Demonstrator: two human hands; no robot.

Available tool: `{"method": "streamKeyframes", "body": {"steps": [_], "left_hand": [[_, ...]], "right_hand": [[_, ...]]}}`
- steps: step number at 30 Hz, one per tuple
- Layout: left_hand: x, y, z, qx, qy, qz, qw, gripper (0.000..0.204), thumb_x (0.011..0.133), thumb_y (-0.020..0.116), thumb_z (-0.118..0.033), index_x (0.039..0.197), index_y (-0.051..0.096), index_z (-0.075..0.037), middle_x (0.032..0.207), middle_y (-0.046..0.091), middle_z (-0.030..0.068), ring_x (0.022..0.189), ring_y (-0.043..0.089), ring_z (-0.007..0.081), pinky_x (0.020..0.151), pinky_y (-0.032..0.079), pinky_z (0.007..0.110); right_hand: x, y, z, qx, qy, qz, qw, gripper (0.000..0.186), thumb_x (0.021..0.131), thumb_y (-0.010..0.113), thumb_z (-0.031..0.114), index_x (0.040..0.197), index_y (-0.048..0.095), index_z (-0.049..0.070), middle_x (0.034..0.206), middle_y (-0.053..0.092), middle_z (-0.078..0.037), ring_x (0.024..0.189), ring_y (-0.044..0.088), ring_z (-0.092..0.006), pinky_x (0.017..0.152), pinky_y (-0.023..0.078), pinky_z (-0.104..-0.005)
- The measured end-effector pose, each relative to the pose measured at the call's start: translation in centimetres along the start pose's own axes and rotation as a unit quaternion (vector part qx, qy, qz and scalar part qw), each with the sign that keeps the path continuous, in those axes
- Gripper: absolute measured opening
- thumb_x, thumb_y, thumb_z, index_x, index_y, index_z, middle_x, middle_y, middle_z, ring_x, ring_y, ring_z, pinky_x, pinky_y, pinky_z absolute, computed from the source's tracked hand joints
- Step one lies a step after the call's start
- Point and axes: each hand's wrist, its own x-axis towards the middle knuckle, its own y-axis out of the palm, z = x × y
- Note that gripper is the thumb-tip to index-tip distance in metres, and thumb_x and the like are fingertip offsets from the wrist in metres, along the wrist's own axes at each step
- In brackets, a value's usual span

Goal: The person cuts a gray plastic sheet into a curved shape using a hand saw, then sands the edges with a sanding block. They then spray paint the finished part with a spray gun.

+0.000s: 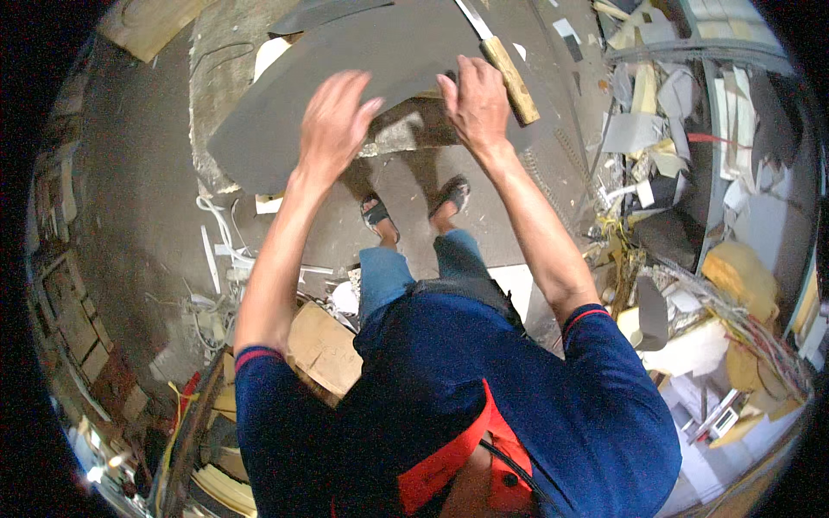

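A large dark-grey sheet [285, 104] with a curved outline lies at the top of the view, on a worn, light-coloured board [215, 60]. My left hand [337, 116] is over the sheet's left part, fingers apart and slightly bent, holding nothing visible. My right hand [475, 108] is at the sheet's right part, fingers loosely spread on or just over its near edge; whether either hand touches it is hard to tell. A knife with a wooden handle [511, 79] and a long metal blade [469, 15] lies just right of my right hand, not held.
Foam and sheet offcuts [643, 129] pile along the right, with a yellow foam lump [738, 285]. Tangled white hoses or strips [220, 224] lie on the left floor. A cardboard piece [324, 350] is behind my left forearm. My sandalled feet stand just below the board.
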Motion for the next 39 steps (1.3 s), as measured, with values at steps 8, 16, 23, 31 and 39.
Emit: {"method": "streamKeyframes", "body": {"steps": [8,16,23,31,39], "left_hand": [[6.6,9.6,1.3,0.144,0.041,0.113,0.982,0.061,0.097,0.061,-0.039,0.144,0.045,-0.004,0.153,0.039,0.0185,0.142,0.037,0.035,0.113,0.035,0.052],[7.2,9.5,1.2,0.149,0.042,0.168,0.974,0.072,0.094,0.061,-0.039,0.149,0.037,0.002,0.159,0.032,0.02,0.148,0.027,0.0404,0.118,0.024,0.06],[7.7,9.1,-0.5,0.173,0.0,0.164,0.971,0.071,0.094,0.06,-0.039,0.149,0.039,-0.001,0.158,0.033,0.0202,0.147,0.027,0.0414,0.117,0.024,0.062],[7.6,9.0,-0.8,0.17,-0.024,0.178,0.969,0.074,0.094,0.061,-0.042,0.152,0.037,-0.003,0.16,0.031,0.0209,0.148,0.025,0.043,0.117,0.022,0.065],[7.3,9.9,-0.6,0.183,-0.033,0.15,0.971,0.076,0.091,0.065,-0.043,0.151,0.038,-0.006,0.159,0.032,0.0193,0.148,0.027,0.0405,0.117,0.024,0.063]], "right_hand": [[0.9,4.8,-0.3,-0.117,0.057,-0.008,0.991,0.055,0.09,0.07,0.033,0.131,0.055,-0.001,0.134,0.054,-0.019,0.115,0.053,-0.0372,0.092,0.043,-0.05],[0.9,5.4,-0.2,-0.212,0.034,-0.007,0.977,0.056,0.087,0.072,0.037,0.128,0.058,0.003,0.134,0.053,-0.016,0.114,0.05,-0.033,0.091,0.041,-0.0479],[1.8,5.4,0.6,-0.251,0.085,0.073,0.961,0.065,0.091,0.063,0.039,0.144,0.049,0.004,0.148,0.046,-0.013,0.127,0.045,-0.0313,0.099,0.039,-0.0496],[1.7,4.7,0.0,-0.206,0.073,0.065,0.974,0.065,0.089,0.065,0.038,0.143,0.049,0.005,0.147,0.047,-0.014,0.124,0.048,-0.0324,0.098,0.04,-0.0509],[1.5,4.3,-0.5,-0.188,0.031,0.054,0.98,0.062,0.088,0.068,0.036,0.14,0.052,0.004,0.143,0.051,-0.016,0.121,0.049,-0.0344,0.097,0.041,-0.0508]]}}
